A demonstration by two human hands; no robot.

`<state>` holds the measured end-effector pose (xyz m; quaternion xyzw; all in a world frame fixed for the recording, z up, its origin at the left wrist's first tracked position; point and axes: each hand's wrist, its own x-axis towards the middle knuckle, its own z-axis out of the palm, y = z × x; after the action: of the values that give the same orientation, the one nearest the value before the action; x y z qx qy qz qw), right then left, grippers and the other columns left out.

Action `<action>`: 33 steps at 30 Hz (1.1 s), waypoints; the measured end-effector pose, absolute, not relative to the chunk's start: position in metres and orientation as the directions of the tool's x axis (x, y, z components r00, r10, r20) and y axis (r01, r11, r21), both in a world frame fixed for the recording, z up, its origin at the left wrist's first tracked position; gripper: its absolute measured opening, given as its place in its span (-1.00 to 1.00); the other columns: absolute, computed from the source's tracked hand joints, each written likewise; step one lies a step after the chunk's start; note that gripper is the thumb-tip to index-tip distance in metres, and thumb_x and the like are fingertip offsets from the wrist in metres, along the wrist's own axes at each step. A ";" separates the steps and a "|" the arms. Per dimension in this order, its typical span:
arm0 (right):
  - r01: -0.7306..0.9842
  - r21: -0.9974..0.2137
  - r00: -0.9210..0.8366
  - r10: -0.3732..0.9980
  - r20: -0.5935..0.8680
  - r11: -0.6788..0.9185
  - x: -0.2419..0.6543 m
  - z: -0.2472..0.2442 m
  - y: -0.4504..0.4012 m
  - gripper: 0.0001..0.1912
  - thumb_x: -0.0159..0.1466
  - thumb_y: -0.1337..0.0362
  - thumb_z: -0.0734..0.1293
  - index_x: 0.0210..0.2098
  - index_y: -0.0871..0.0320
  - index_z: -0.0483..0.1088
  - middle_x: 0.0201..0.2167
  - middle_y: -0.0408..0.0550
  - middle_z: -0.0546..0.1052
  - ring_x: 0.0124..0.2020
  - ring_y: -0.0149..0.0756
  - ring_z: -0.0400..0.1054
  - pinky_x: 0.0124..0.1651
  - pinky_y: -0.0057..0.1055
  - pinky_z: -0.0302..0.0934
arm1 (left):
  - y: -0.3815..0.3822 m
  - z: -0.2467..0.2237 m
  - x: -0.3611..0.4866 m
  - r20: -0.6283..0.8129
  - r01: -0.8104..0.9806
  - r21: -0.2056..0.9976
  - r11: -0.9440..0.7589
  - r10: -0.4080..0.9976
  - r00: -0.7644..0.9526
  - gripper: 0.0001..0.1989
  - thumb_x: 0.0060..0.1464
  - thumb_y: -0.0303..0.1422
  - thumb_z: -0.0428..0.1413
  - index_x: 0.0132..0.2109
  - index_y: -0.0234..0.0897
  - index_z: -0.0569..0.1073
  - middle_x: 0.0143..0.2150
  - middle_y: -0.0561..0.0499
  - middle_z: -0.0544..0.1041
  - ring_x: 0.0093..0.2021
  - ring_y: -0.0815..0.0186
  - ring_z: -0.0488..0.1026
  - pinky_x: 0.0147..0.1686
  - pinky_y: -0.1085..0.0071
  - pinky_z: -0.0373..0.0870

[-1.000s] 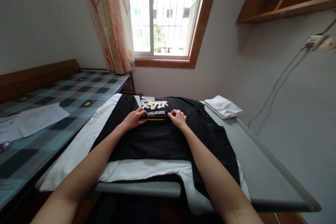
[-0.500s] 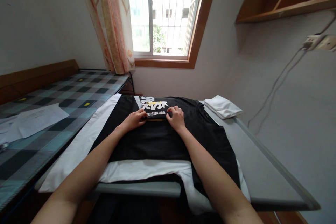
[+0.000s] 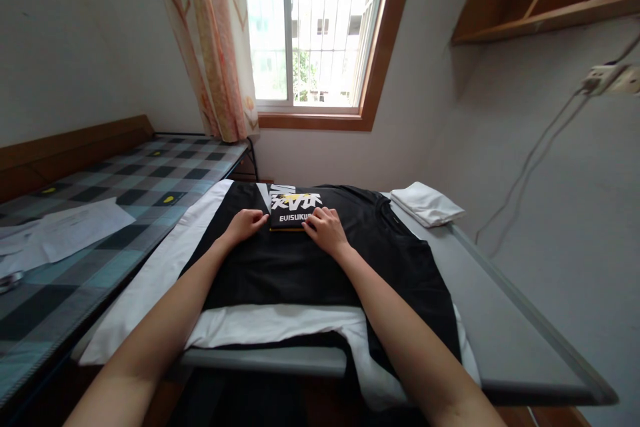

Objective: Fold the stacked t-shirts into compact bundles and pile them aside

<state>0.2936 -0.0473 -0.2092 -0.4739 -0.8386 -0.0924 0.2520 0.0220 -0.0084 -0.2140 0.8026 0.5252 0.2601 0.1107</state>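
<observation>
- Papers (image 3: 75,233) lie loose on the checked bed (image 3: 187,170), left of the table (image 3: 515,327).
- White cloth (image 3: 120,320) covers the table's left edge and shows again along the near edge, where it hangs over; it lies beneath the black shirt, perhaps as a layer for it.
- Left hand (image 3: 245,224): fingers curled in and bunched, tips just beside the left side of the printed panel (image 3: 287,219). Whether cloth is pinched cannot be told.
- Black shirt (image 3: 295,273) is spread between the table's far and near edges, collar toward the right edge, probably so that its surface lies flat.
- Printed panel sits on the shirt toward the table's far edge, a yellow line along its near side. Separate piece or part of the shirt: cannot tell.
- Right hand (image 3: 325,230): fingers bent, partly open, touching the panel's near right corner and hiding lettering, seemingly to steady it. Grip not confirmed.
- Folded white cloth (image 3: 425,203) rests at the table's far right corner, apart from both hands, likely to leave them room.
</observation>
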 end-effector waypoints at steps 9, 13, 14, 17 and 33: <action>0.791 0.137 -0.602 0.720 0.346 0.596 0.264 -0.194 -0.044 -0.67 0.27 0.36 0.28 0.03 0.08 0.43 0.01 0.10 0.44 -0.02 -0.05 0.26 -0.04 -0.18 0.08 | -0.009 -0.218 0.027 0.262 0.814 0.406 -0.415 0.906 0.332 -0.60 0.15 -0.11 -0.06 -0.57 -0.21 0.25 -0.57 0.04 0.38 -0.53 0.34 0.28 -0.46 0.43 0.04; 0.779 0.196 -0.624 0.709 0.329 0.595 0.258 -0.189 -0.044 -0.72 0.31 0.38 0.21 -0.03 0.14 0.45 -0.05 0.14 0.47 -0.06 -0.05 0.29 -0.07 -0.19 0.11 | -0.007 -0.221 0.025 0.263 0.821 0.392 -0.415 0.906 0.332 -0.60 0.15 -0.11 -0.06 -0.56 -0.21 0.26 -0.56 0.03 0.39 -0.52 0.33 0.29 -0.46 0.43 0.04; 0.779 0.198 -0.624 0.706 0.334 0.595 0.258 -0.190 -0.044 -0.72 0.32 0.39 0.20 -0.04 0.17 0.45 -0.06 0.15 0.48 -0.07 -0.04 0.29 -0.09 -0.19 0.12 | -0.006 -0.223 0.025 0.263 0.824 0.388 -0.414 0.906 0.331 -0.61 0.15 -0.11 -0.05 -0.56 -0.21 0.27 -0.56 0.04 0.39 -0.53 0.33 0.29 -0.46 0.43 0.04; 0.797 0.189 -0.598 0.706 0.379 0.574 0.260 -0.195 -0.043 -0.71 0.34 0.38 0.17 -0.03 0.20 0.44 -0.06 0.18 0.47 -0.06 -0.02 0.28 -0.10 -0.18 0.12 | -0.006 -0.224 0.025 0.265 0.826 0.389 -0.409 0.908 0.324 -0.61 0.15 -0.12 -0.03 -0.56 -0.21 0.29 -0.57 0.04 0.40 -0.53 0.34 0.30 -0.47 0.43 0.03; 0.735 -0.151 -0.496 0.677 0.544 0.661 0.272 -0.205 -0.049 -0.74 0.33 0.19 0.24 -0.11 0.11 0.50 -0.18 0.01 0.54 -0.12 -0.19 0.34 0.02 -0.27 0.16 | -0.004 -0.222 0.056 0.280 0.620 0.733 -0.281 0.955 0.101 -0.70 0.04 -0.19 0.16 -0.12 -0.24 0.55 -0.17 -0.04 0.35 -0.01 0.15 0.39 0.03 0.20 0.39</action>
<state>0.2721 -0.0494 -0.2054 -0.4089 -0.8634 -0.0504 0.2911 0.0558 -0.0042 -0.2216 0.7073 0.5564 0.3742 0.2239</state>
